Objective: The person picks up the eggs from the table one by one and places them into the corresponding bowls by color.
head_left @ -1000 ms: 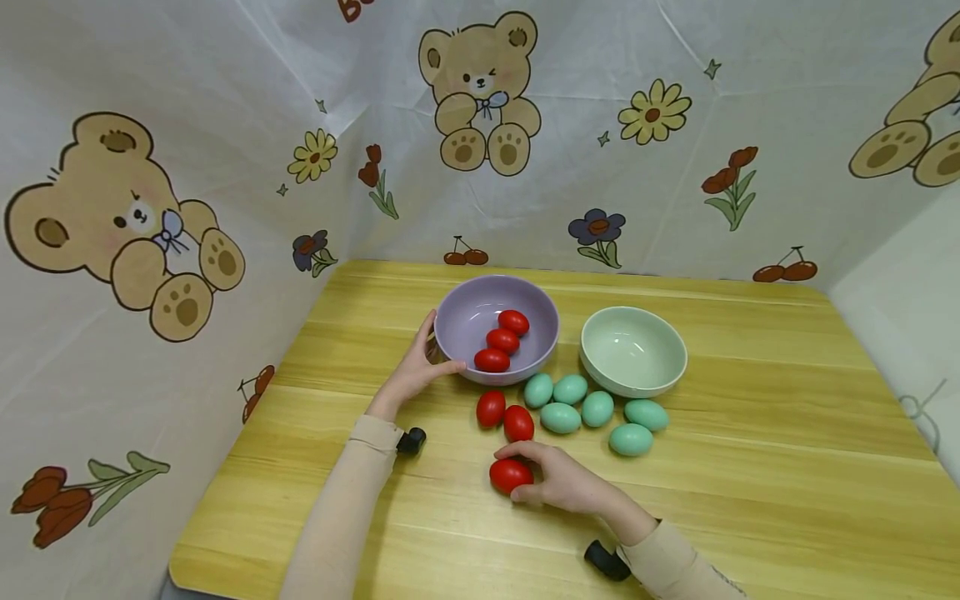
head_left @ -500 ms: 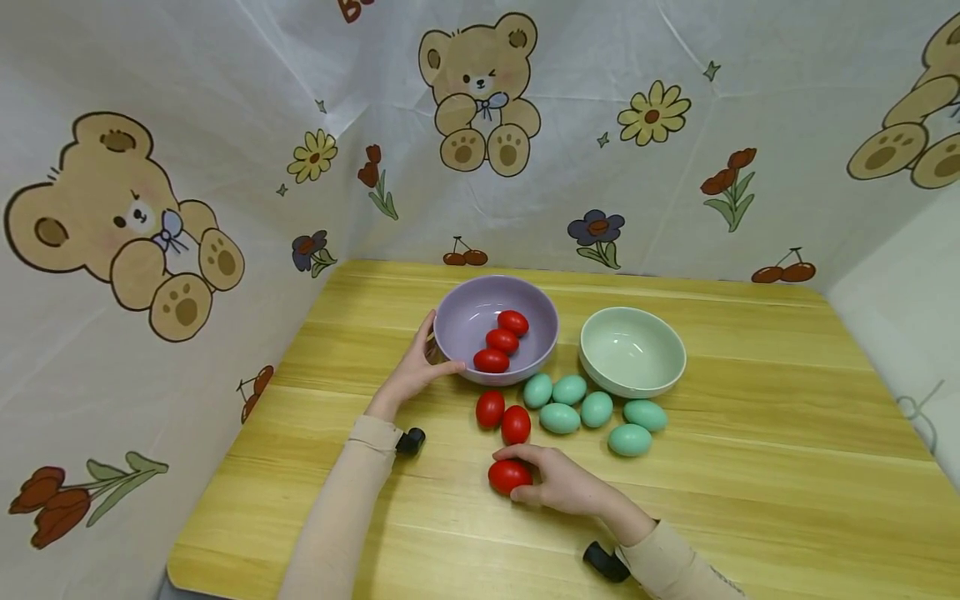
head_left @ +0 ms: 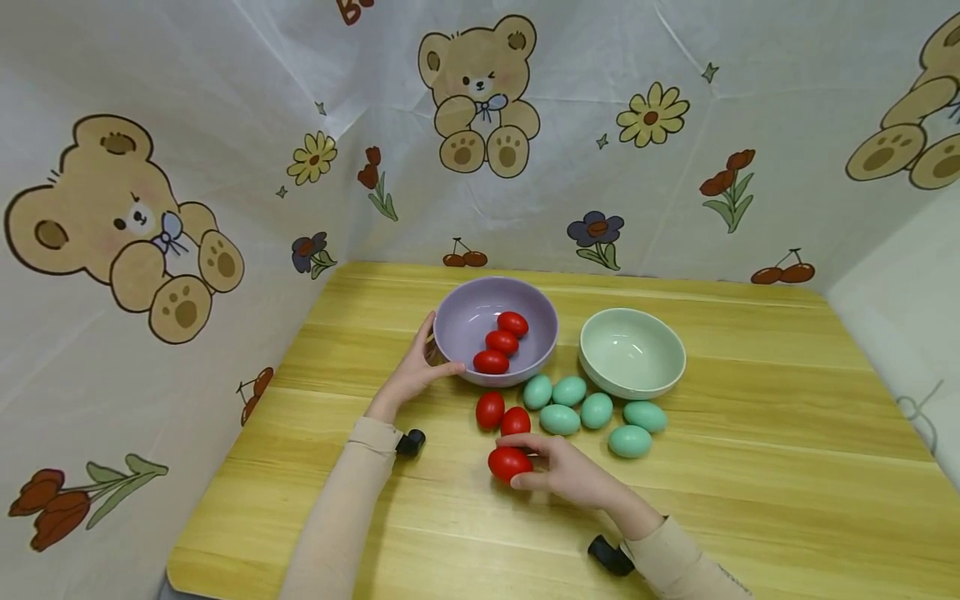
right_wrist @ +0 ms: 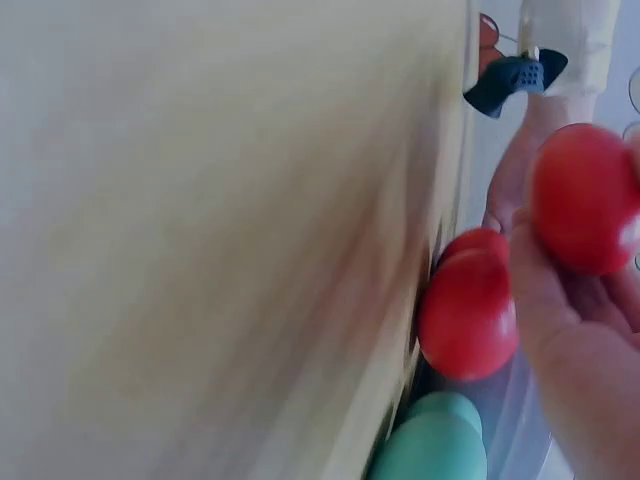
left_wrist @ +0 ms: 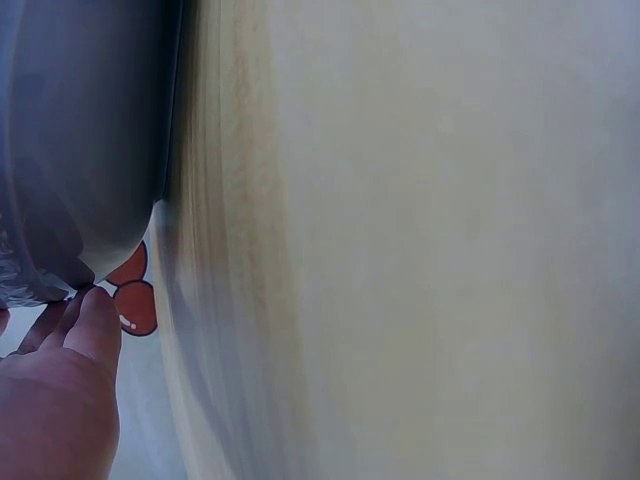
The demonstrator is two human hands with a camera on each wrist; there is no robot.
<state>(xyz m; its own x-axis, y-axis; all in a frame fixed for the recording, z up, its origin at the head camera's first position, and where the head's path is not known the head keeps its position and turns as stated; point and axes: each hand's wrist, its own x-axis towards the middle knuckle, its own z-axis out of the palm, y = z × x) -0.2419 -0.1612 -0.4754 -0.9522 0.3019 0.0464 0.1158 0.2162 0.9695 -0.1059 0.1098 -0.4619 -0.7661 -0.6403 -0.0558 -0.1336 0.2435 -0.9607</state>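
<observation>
Right hand [head_left: 573,475]: we have a red egg [head_left: 507,464] pinched between thumb and fingers [head_left: 528,440]. Per the right wrist view, we see that egg off the tabletop [head_left: 750,417].

Left hand [head_left: 408,375]: we're touching the left side of the purple bowl [head_left: 468,321], fingers [left_wrist: 95,335] spread from the thumb. Thumb reaches the bowl's front, the rest lie along its outer left side. Left wrist view shows fingertips right against the wall; some are cut off by the frame, so we can't tell how all of them sit.

Inside the purple bowl we count three red eggs [head_left: 502,342] in a slanted row. Two loose red eggs [head_left: 490,411] sit side by side on the tabletop in front of it, just beyond the one we hold; head view overlaps our fingers with the nearer one, can't tell contact from there.

To the right of those: six teal eggs [head_left: 559,419], clustered in front of the pale green bowl [head_left: 633,358] and the gap between bowls. Bear-print cloth [head_left: 562,50] hangs behind.
</observation>
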